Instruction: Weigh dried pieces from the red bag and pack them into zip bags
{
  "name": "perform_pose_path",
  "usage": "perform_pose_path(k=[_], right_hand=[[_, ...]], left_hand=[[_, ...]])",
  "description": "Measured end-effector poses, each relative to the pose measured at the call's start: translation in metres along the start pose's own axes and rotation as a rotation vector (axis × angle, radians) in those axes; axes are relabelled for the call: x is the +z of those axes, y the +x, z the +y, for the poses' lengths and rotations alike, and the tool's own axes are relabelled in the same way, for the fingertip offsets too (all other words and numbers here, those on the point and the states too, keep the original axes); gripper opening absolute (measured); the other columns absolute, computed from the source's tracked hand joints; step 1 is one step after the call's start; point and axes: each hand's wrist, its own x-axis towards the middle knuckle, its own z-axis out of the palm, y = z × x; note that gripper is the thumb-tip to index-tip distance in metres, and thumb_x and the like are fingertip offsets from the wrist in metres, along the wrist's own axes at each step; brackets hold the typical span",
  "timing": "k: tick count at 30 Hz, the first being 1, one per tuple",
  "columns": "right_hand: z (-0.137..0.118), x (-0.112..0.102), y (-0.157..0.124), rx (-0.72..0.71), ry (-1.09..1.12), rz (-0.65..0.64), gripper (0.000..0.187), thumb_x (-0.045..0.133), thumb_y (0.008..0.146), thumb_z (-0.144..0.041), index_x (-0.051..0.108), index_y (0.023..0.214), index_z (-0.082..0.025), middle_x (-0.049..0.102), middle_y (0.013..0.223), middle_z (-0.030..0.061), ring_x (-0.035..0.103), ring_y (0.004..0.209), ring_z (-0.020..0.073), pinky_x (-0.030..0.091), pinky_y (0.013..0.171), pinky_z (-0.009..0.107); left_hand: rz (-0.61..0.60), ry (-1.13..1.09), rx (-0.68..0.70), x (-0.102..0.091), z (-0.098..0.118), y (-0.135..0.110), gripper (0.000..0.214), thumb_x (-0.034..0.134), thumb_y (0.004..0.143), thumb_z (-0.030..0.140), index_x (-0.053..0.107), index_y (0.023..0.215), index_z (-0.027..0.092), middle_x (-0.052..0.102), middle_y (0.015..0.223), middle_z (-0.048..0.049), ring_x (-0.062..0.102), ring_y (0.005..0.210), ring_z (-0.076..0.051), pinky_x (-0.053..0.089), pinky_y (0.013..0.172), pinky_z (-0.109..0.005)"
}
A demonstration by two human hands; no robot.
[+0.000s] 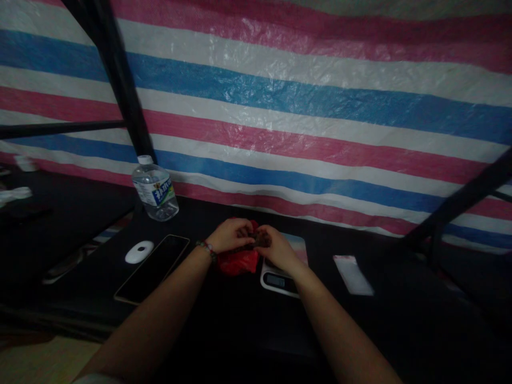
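Observation:
A small dark brown clump (pixel 261 239) is between my two hands; its kind is too dim to make out. My right hand (pixel 278 249) has thumb and fingers closed around it. From the other side, my left hand (pixel 231 236), with a beaded bracelet on its wrist, meets it with curled fingers. Below and behind the hands lies a crumpled red plastic bag (pixel 239 263). Under my right hand sits a kitchen scale (pixel 276 282) with a lit display, its plate partly covered by the hand.
To the left are a dark tablet or large phone (pixel 154 269), a white oval device (pixel 139 252) and a clear plastic bottle (pixel 156 192). Small clear plastic bags (pixel 354 276) lie right of the scale. Striped sheeting (pixel 304 122) and black metal bars (pixel 124 90) bound the black tabletop.

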Motion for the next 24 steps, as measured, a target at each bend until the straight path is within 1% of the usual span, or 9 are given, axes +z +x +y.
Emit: perform_pose_path(k=[2, 5, 8, 13, 15, 17, 19, 21, 24], right_hand=[[0.005, 0.005, -0.002, 0.007, 0.024, 0.015, 0.041, 0.067, 0.066, -0.011, 0.057, 0.105, -0.02, 0.063, 0.098, 0.0032, 0.061, 0.088, 0.0176, 0.048, 0.078, 0.031], [0.012, 0.009, -0.004, -0.006, -0.003, 0.046, 0.041, 0.068, 0.066, -0.011, 0.059, 0.105, -0.02, 0.063, 0.1, 0.004, 0.06, 0.09, 0.0183, 0.047, 0.08, 0.033], [0.016, 0.009, -0.006, -0.027, -0.041, 0.071, 0.041, 0.068, 0.067, -0.011, 0.061, 0.106, -0.02, 0.062, 0.102, 0.0045, 0.059, 0.092, 0.0186, 0.046, 0.083, 0.034], [0.018, 0.008, -0.007, -0.03, -0.033, 0.082, 0.04, 0.067, 0.067, -0.011, 0.061, 0.106, -0.02, 0.062, 0.104, 0.0048, 0.059, 0.093, 0.0182, 0.046, 0.084, 0.033], [0.019, 0.009, -0.007, -0.034, -0.015, 0.087, 0.041, 0.068, 0.067, -0.011, 0.061, 0.106, -0.02, 0.062, 0.104, 0.005, 0.059, 0.093, 0.0183, 0.047, 0.084, 0.033], [0.021, 0.011, -0.006, -0.043, -0.016, 0.091, 0.041, 0.069, 0.067, -0.012, 0.061, 0.106, -0.02, 0.062, 0.103, 0.0049, 0.059, 0.093, 0.0188, 0.047, 0.085, 0.034], [0.021, 0.012, -0.006, -0.04, -0.024, 0.093, 0.041, 0.07, 0.067, -0.013, 0.061, 0.106, -0.021, 0.062, 0.102, 0.0047, 0.059, 0.092, 0.0192, 0.047, 0.084, 0.035], [0.022, 0.013, -0.006, -0.038, -0.038, 0.096, 0.041, 0.07, 0.066, -0.013, 0.061, 0.106, -0.02, 0.061, 0.102, 0.0046, 0.059, 0.092, 0.0193, 0.047, 0.083, 0.035], [0.023, 0.014, -0.005, -0.046, -0.056, 0.098, 0.04, 0.069, 0.067, -0.012, 0.061, 0.105, -0.02, 0.06, 0.1, 0.0042, 0.059, 0.09, 0.0188, 0.047, 0.082, 0.034]], left_hand=[[-0.031, -0.057, 0.005, -0.001, -0.003, -0.001, 0.025, 0.067, 0.078, 0.037, 0.066, 0.093, 0.017, 0.067, 0.084, -0.0021, 0.063, 0.075, -0.013, 0.048, 0.07, -0.023], [-0.057, -0.048, 0.115, -0.003, -0.006, 0.0, 0.02, 0.065, 0.081, 0.033, 0.069, 0.094, 0.019, 0.068, 0.093, -0.0039, 0.062, 0.086, -0.014, 0.046, 0.079, -0.024], [-0.072, -0.007, 0.155, -0.005, -0.009, 0.0, 0.017, 0.061, 0.084, 0.029, 0.07, 0.095, 0.02, 0.069, 0.093, -0.004, 0.062, 0.089, -0.014, 0.045, 0.082, -0.024], [-0.01, 0.074, 0.092, -0.007, -0.009, 0.0, 0.014, 0.058, 0.082, 0.02, 0.07, 0.087, 0.017, 0.067, 0.087, -0.004, 0.062, 0.081, -0.013, 0.046, 0.075, -0.022], [0.003, 0.072, 0.083, -0.007, -0.008, -0.001, 0.015, 0.058, 0.082, 0.021, 0.07, 0.09, 0.017, 0.067, 0.09, -0.0043, 0.062, 0.083, -0.013, 0.046, 0.076, -0.023], [-0.019, 0.041, 0.088, -0.006, -0.007, -0.001, 0.02, 0.059, 0.083, 0.026, 0.068, 0.098, 0.018, 0.068, 0.095, -0.0046, 0.063, 0.086, -0.014, 0.046, 0.078, -0.023], [-0.066, 0.015, 0.088, -0.005, -0.007, -0.001, 0.026, 0.061, 0.083, 0.031, 0.067, 0.105, 0.019, 0.068, 0.099, -0.0046, 0.063, 0.088, -0.014, 0.046, 0.078, -0.023], [-0.1, 0.012, 0.076, -0.004, -0.007, -0.001, 0.027, 0.061, 0.083, 0.032, 0.067, 0.106, 0.02, 0.069, 0.098, -0.0043, 0.063, 0.087, -0.014, 0.046, 0.078, -0.023], [-0.116, 0.03, 0.047, -0.005, -0.006, 0.001, 0.021, 0.057, 0.084, 0.026, 0.068, 0.102, 0.019, 0.07, 0.095, -0.0035, 0.064, 0.086, -0.014, 0.046, 0.078, -0.023]])
